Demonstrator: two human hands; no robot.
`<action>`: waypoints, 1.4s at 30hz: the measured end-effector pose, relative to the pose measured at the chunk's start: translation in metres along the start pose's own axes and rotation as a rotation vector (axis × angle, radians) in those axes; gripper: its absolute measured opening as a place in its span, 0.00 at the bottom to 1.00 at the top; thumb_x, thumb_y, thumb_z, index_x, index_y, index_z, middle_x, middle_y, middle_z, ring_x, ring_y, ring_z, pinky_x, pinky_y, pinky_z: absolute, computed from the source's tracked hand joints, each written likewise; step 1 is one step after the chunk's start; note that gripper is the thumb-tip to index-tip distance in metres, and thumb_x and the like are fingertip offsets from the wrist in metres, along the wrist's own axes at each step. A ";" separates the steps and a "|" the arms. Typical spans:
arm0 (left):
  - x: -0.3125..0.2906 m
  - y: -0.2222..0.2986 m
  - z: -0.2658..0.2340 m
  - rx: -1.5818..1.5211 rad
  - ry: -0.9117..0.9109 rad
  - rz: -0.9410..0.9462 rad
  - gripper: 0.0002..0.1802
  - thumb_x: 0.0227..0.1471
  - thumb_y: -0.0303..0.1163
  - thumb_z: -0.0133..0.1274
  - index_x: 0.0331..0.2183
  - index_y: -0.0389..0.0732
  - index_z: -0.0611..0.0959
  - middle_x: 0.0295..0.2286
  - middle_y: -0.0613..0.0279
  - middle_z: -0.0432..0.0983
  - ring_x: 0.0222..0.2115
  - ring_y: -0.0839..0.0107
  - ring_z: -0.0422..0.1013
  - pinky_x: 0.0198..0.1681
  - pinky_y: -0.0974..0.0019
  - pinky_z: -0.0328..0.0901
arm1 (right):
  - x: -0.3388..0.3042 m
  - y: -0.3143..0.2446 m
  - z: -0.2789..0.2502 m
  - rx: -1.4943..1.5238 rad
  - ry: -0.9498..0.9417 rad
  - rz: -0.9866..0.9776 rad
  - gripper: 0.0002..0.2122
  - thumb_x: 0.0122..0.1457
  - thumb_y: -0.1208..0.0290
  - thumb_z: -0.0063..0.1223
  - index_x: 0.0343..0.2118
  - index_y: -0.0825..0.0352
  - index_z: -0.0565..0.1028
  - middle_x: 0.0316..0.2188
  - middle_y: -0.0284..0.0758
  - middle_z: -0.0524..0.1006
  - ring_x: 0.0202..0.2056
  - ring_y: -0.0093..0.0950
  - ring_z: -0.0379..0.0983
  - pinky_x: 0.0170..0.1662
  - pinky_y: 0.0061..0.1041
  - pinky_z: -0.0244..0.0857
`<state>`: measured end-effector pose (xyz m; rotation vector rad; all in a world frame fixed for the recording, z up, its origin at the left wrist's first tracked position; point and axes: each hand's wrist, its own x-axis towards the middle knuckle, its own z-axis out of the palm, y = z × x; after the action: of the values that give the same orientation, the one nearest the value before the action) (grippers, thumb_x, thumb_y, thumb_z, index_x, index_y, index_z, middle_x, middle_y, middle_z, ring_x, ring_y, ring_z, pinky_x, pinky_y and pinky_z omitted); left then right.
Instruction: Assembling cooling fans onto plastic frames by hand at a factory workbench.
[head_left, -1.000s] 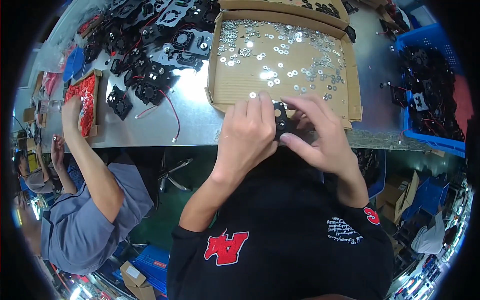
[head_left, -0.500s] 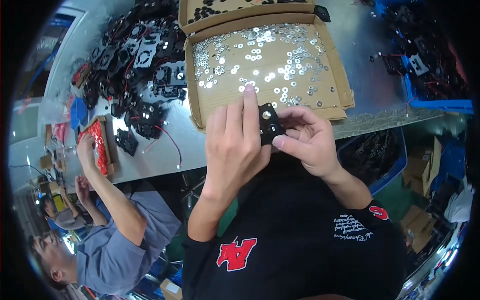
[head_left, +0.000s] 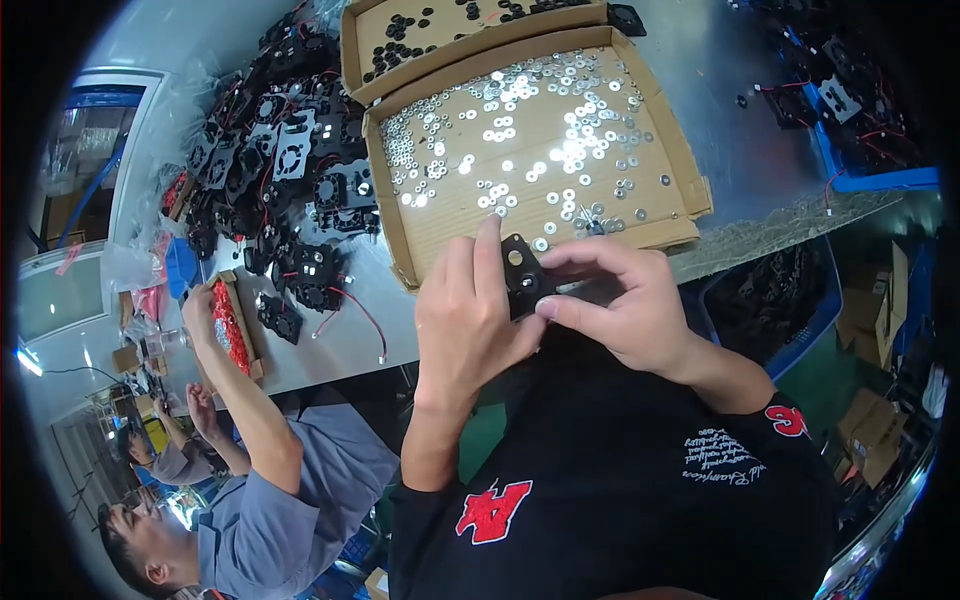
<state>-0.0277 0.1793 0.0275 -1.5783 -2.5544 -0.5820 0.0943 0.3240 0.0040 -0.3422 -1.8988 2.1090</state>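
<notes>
A small black plastic part (head_left: 514,258) with round holes is between my two hands, in front of the cardboard tray's near edge. A shiny metal piece (head_left: 527,282) sits on it; its kind is too small to tell. My left hand (head_left: 462,318) grips the part's left side, the back of the hand upward, index finger reaching over the tray edge. My right hand (head_left: 637,312) pinches its right side between thumb and bent fingers. The fingers hide much of the part. Beyond lies the cardboard tray (head_left: 460,215) of loose silvery washers (head_left: 507,166).
Another cardboard tray (head_left: 480,30) of black rings adjoins behind. Black fan assemblies (head_left: 292,150) with red wires are heaped left. At far left a co-worker's hand (head_left: 200,312) reaches to a box of red pieces (head_left: 230,335). A blue bin (head_left: 890,180) stands right.
The view has shifted, so the trays and co-worker appear moved. The black part has turned slightly in my hands and sits nearer the tray's front edge; both hands keep hold of it.
</notes>
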 end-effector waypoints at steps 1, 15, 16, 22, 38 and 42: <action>0.000 -0.002 0.001 -0.007 -0.001 0.004 0.44 0.32 0.38 0.65 0.52 0.27 0.72 0.31 0.53 0.69 0.28 0.56 0.70 0.32 0.60 0.67 | 0.000 0.000 0.001 -0.056 0.013 -0.018 0.18 0.52 0.80 0.66 0.47 0.72 0.76 0.42 0.36 0.79 0.44 0.24 0.77 0.49 0.24 0.70; -0.007 -0.018 0.028 0.110 0.092 0.085 0.36 0.39 0.41 0.66 0.47 0.28 0.76 0.27 0.58 0.68 0.26 0.63 0.69 0.28 0.64 0.64 | 0.128 -0.026 -0.102 -1.191 -0.061 -0.338 0.08 0.57 0.72 0.57 0.37 0.69 0.80 0.31 0.42 0.80 0.33 0.38 0.77 0.38 0.32 0.70; -0.008 -0.017 0.028 0.099 0.104 0.083 0.36 0.39 0.41 0.66 0.47 0.28 0.76 0.27 0.58 0.68 0.26 0.63 0.69 0.28 0.64 0.64 | 0.138 -0.023 -0.107 -1.198 -0.103 -0.390 0.08 0.56 0.72 0.58 0.36 0.69 0.80 0.32 0.43 0.80 0.32 0.39 0.77 0.38 0.33 0.70; -0.017 -0.009 0.030 0.192 -0.016 -0.009 0.41 0.36 0.46 0.69 0.47 0.28 0.74 0.29 0.59 0.68 0.28 0.65 0.70 0.31 0.64 0.65 | 0.166 -0.023 -0.099 -1.295 -0.318 0.038 0.10 0.53 0.71 0.59 0.37 0.68 0.80 0.32 0.44 0.81 0.36 0.40 0.79 0.42 0.35 0.71; -0.014 -0.011 0.032 -0.001 -0.134 -0.129 0.29 0.38 0.44 0.67 0.35 0.35 0.73 0.29 0.55 0.70 0.30 0.58 0.72 0.33 0.61 0.67 | 0.119 -0.020 -0.099 -1.088 -0.022 -0.156 0.10 0.58 0.73 0.58 0.40 0.73 0.80 0.30 0.36 0.82 0.32 0.20 0.78 0.38 0.21 0.72; -0.017 -0.012 0.036 -0.031 -0.108 -0.123 0.26 0.39 0.41 0.67 0.35 0.35 0.73 0.30 0.54 0.70 0.32 0.58 0.72 0.36 0.61 0.68 | 0.078 -0.031 -0.054 -0.831 -0.084 -0.117 0.08 0.57 0.76 0.59 0.38 0.73 0.81 0.30 0.36 0.82 0.32 0.21 0.79 0.37 0.21 0.71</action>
<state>-0.0259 0.1726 -0.0139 -1.5101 -2.7504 -0.5645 0.0423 0.4055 0.0298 -0.2903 -2.6890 1.1797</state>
